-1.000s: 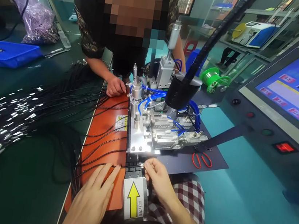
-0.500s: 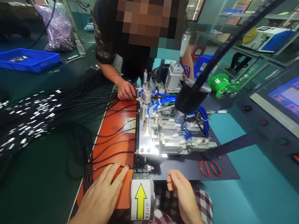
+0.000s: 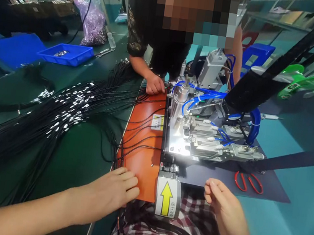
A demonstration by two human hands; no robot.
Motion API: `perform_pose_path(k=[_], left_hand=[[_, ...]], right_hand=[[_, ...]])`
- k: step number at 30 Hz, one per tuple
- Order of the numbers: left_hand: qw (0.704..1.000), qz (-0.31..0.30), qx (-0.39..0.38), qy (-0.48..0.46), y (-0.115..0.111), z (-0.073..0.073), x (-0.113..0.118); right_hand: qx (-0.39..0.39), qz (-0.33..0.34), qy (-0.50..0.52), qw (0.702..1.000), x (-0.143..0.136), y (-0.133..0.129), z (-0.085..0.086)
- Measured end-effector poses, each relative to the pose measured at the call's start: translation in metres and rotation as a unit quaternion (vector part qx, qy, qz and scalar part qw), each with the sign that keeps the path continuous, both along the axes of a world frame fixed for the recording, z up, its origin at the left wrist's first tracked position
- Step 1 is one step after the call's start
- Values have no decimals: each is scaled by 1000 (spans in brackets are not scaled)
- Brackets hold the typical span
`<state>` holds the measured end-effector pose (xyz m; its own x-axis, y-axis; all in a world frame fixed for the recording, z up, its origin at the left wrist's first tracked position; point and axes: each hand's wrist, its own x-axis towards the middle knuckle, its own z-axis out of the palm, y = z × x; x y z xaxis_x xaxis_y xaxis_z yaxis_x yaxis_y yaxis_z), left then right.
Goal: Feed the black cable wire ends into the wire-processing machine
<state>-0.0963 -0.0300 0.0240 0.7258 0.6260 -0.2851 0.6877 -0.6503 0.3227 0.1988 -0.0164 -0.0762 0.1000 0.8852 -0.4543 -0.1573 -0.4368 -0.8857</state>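
My left hand (image 3: pixel 117 189) is closed over a bundle of black cables (image 3: pixel 118 160) at the near left corner of the orange plate (image 3: pixel 146 170). Cable ends hang out below that hand, and its palm hides where the fingers grip. My right hand (image 3: pixel 225 205) is over the lap, thumb and fingers pressed together with nothing showing between them. Ahead is a metal machine (image 3: pixel 197 138) with blue air tubes; several black cables run across the orange plate into its left edge. A white label with a yellow arrow (image 3: pixel 166 199) sits at its near end.
Red-handled scissors (image 3: pixel 249 183) lie on the dark base plate, right of the machine. A co-worker's hand (image 3: pixel 156 84) rests at the plate's far end. Many cables (image 3: pixel 72 102) cover the green table, with a blue tray (image 3: pixel 67 54) behind. A black lamp arm (image 3: pixel 296 47) slants overhead.
My left hand has left the cable at the machine's near end and moved left onto the bundle, curling its fingers. My right hand keeps its pinched shape. The view has shifted left.
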Motion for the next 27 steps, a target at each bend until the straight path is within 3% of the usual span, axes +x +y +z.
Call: perform_pose_path(k=[2,4,7,9,12,16,21,23,27], left_hand=[[1000,21,-20,-10,-4,2,0],[990,87,-79,-82,0,3,2],[942,225,-137,-206,8,3,7],[924,272,-151,-220,11,-1,12],[928,277,-164,-187,10,-9,16],[940,263,-149,-157,10,-17,22],[955,215,-86,-185,18,-16,51],[953,207,-77,-209,23,-15,67],[922,231,-159,-265,32,-21,88]], right_hand=[[16,20,-8,1000,-4,0,6],[41,40,-18,998,-9,-1,12],[71,88,-17,993,-19,-3,23],[82,127,8,988,-26,-3,31],[94,153,39,983,-38,-2,39],[106,138,45,984,-46,3,43],[114,115,30,986,-49,3,45],[123,115,22,985,-48,3,47],[102,86,21,991,-38,5,48]])
